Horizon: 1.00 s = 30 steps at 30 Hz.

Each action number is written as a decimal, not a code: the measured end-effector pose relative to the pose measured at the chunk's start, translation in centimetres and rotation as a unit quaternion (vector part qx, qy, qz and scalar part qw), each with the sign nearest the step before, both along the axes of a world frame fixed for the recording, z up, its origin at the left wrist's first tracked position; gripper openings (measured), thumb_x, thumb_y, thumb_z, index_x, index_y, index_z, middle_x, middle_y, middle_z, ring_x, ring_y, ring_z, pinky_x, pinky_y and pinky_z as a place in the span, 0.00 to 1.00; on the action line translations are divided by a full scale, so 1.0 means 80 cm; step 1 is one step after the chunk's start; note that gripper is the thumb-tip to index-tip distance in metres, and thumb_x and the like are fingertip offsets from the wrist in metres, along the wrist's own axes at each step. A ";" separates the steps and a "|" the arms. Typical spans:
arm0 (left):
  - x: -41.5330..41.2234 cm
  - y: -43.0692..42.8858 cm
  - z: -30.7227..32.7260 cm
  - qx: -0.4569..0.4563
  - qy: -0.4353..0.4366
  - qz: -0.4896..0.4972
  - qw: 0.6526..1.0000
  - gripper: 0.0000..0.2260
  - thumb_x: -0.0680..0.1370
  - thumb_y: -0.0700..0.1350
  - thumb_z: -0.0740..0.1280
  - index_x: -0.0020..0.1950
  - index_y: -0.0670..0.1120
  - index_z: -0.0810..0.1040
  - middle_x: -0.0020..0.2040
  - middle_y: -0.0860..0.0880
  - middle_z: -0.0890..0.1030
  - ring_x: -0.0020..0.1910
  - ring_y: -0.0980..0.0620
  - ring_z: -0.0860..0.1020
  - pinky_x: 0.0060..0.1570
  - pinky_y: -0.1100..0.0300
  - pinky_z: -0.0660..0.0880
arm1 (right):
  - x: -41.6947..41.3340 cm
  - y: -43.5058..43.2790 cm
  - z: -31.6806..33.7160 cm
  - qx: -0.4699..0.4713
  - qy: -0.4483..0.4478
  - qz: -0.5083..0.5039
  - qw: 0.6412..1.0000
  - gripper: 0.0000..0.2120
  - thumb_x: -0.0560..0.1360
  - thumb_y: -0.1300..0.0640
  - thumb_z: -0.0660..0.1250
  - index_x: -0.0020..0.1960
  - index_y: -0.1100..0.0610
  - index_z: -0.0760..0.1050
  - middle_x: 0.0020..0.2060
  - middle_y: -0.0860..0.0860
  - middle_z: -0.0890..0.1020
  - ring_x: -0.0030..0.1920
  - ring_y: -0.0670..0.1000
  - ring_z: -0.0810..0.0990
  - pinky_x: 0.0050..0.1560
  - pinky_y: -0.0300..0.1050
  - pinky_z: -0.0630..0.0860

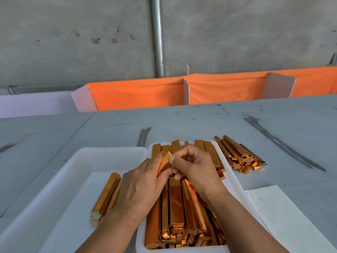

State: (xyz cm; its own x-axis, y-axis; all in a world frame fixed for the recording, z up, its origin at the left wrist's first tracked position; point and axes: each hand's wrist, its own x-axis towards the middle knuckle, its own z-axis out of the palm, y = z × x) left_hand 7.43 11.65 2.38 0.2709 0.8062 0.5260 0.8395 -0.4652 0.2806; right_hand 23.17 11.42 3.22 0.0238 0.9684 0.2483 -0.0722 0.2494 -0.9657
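- Nearest, crammed lengthwise into a white plastic tray (pixel 140 234): shiny orange-gold folded card strips (pixel 175 207).
- On its left, inside a second white tray (pixel 73 179): a small stack of strips (pixel 106 196).
- Above the full tray, forearms reaching forward: left hand (pixel 144 181) curled round one short gold strip piece (pixel 165 161), gripping it; right hand (pixel 197 167) bent at the wrist, thumb and forefinger pinching the upper end.
- On the right, lying on the grey desk (pixel 182 121): a white paper sheet (pixel 282 216), then a loose pile of gold strips (pixel 238 154).
- Farthest: orange cloth (pixel 136 94) against a concrete wall.
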 end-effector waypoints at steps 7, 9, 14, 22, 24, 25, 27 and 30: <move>-0.006 0.003 0.010 0.001 -0.054 0.061 0.997 0.37 0.69 0.63 0.71 0.74 0.57 0.60 0.55 0.58 0.77 0.29 0.66 0.71 0.30 0.75 0.59 | 0.012 0.008 -0.001 -0.049 0.008 -0.131 0.990 0.02 0.78 0.58 0.70 0.47 0.55 0.79 0.30 0.51 0.83 0.27 0.46 0.80 0.33 0.39 0.78; -0.007 0.004 0.011 -0.030 -0.172 0.031 0.984 0.37 0.68 0.59 0.75 0.73 0.60 0.60 0.54 0.63 0.76 0.31 0.64 0.76 0.30 0.75 0.67 | 0.015 0.010 -0.001 -0.063 0.033 -0.147 0.987 0.02 0.78 0.57 0.69 0.49 0.55 0.78 0.30 0.51 0.83 0.27 0.46 0.79 0.32 0.38 0.77; -0.009 0.007 0.009 -0.149 -0.450 -0.115 0.873 0.28 0.67 0.47 0.78 0.63 0.64 0.73 0.48 0.62 0.81 0.46 0.59 0.82 0.40 0.66 0.79 | 0.014 0.009 -0.003 -0.086 0.003 -0.133 0.987 0.03 0.80 0.55 0.67 0.50 0.54 0.78 0.27 0.50 0.80 0.23 0.45 0.73 0.27 0.38 0.73; -0.014 0.014 0.010 -0.236 -0.533 -0.212 0.784 0.24 0.64 0.49 0.79 0.59 0.57 0.81 0.49 0.50 0.84 0.50 0.50 0.82 0.46 0.60 0.79 | 0.007 0.011 -0.007 -0.080 -0.057 -0.119 0.988 0.06 0.80 0.51 0.66 0.48 0.51 0.79 0.31 0.52 0.83 0.23 0.42 0.73 0.25 0.33 0.67; -0.013 0.015 0.009 -0.229 -0.527 -0.219 0.789 0.21 0.65 0.50 0.79 0.56 0.57 0.82 0.48 0.51 0.84 0.50 0.53 0.82 0.46 0.63 0.78 | 0.005 0.009 -0.007 -0.067 -0.073 -0.107 0.989 0.05 0.80 0.51 0.66 0.47 0.51 0.79 0.35 0.52 0.85 0.24 0.43 0.75 0.26 0.33 0.69; -0.012 0.015 0.009 -0.217 -0.524 -0.222 0.793 0.19 0.65 0.50 0.79 0.55 0.57 0.82 0.48 0.52 0.84 0.51 0.55 0.82 0.46 0.65 0.77 | 0.004 0.008 -0.007 -0.061 -0.079 -0.106 0.989 0.05 0.80 0.51 0.66 0.47 0.51 0.79 0.35 0.51 0.85 0.24 0.43 0.76 0.26 0.32 0.69; -0.013 0.015 0.010 -0.181 -0.525 -0.212 0.804 0.13 0.67 0.52 0.77 0.50 0.56 0.82 0.53 0.54 0.83 0.56 0.59 0.80 0.48 0.71 0.75 | 0.003 0.007 -0.008 -0.052 -0.091 -0.122 0.987 0.04 0.79 0.52 0.67 0.47 0.48 0.79 0.34 0.47 0.84 0.25 0.42 0.77 0.26 0.30 0.69; -0.015 0.015 0.012 -0.118 -0.493 -0.165 0.846 0.08 0.75 0.56 0.69 0.48 0.55 0.76 0.51 0.50 0.82 0.53 0.60 0.80 0.46 0.74 0.73 | 0.002 0.005 -0.007 -0.034 -0.113 -0.147 0.982 0.04 0.79 0.53 0.67 0.46 0.45 0.78 0.34 0.46 0.83 0.30 0.39 0.80 0.28 0.28 0.71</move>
State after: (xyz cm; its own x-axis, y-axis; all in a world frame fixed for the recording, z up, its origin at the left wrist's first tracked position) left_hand 6.23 12.87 3.35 0.0250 0.8863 0.4624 -0.0228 -0.4619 0.8866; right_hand 23.35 11.79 2.68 0.2570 0.9423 0.2147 0.2108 0.1621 -0.9640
